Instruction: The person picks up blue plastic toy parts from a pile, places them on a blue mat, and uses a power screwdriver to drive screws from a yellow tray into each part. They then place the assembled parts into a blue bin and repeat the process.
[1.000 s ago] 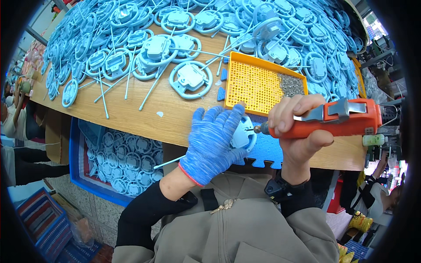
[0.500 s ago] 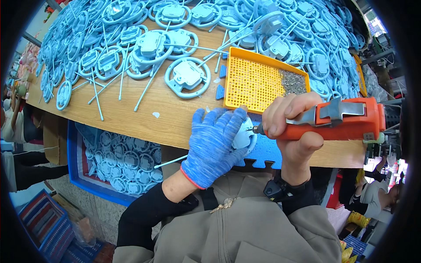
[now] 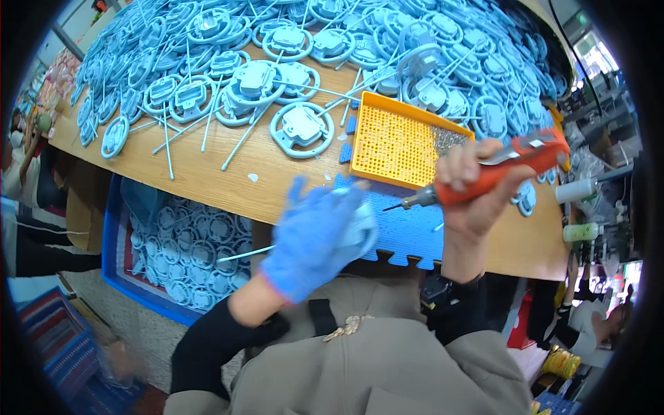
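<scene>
My left hand, in a blue knit glove with a red cuff edge, is closed around a light blue plastic ring-shaped part. A thin light blue stick sticks out on the glove's left; the hand hides much of the part. My bare right hand grips an orange electric screwdriver, its dark bit pointing left over the blue foam mat. The bit tip is apart from the part. Just beyond the mat lies a yellow perforated tray with small metal screws at its right end.
A large heap of similar light blue ring parts with sticks covers the far side of the wooden table. Below its left edge stands a blue crate with rows of such parts. People sit at the far left and right.
The screwdriver has drawn back from the part and tilted upward at its rear. My left hand with the part has moved left and nearer my body. The view has shifted slightly.
</scene>
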Demonstrator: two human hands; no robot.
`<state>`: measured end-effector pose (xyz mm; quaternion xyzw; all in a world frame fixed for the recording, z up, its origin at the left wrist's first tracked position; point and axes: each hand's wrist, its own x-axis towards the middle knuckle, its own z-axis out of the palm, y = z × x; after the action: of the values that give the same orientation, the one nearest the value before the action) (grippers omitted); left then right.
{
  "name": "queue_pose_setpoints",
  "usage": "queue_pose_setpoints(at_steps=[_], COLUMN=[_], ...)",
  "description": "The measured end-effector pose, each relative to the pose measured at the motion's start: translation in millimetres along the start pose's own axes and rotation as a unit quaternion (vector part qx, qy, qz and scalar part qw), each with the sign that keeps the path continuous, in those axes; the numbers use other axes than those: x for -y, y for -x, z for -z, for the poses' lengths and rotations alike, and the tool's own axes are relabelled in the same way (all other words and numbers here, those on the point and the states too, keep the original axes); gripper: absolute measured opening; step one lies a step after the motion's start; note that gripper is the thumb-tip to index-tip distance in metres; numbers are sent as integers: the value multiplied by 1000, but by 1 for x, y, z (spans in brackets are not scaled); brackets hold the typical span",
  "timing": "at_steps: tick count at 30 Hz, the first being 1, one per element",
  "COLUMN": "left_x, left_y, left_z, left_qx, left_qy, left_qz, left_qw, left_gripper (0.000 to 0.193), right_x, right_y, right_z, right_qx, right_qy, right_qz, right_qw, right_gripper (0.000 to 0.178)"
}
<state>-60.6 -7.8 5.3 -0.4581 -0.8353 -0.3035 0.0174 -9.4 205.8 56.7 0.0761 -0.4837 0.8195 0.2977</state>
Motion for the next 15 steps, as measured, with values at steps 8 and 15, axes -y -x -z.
queue_pose_setpoints(at_steps=[8,15], left_x=[-29,-46], left_y=[19,11], left_z=[87,53], left_qx=[-124,-96], left_qy=[163,406], left_qz=[-39,74], left_qw=[978,906], left_gripper=[58,28], right_x=[34,31], right_y=[-8,3], right_z=[-49,-65], right_qx=[67,102], right_qy=[-274,-229], right_qz=[-14,-10], right_qw=[959,968], right_gripper=[47,48])
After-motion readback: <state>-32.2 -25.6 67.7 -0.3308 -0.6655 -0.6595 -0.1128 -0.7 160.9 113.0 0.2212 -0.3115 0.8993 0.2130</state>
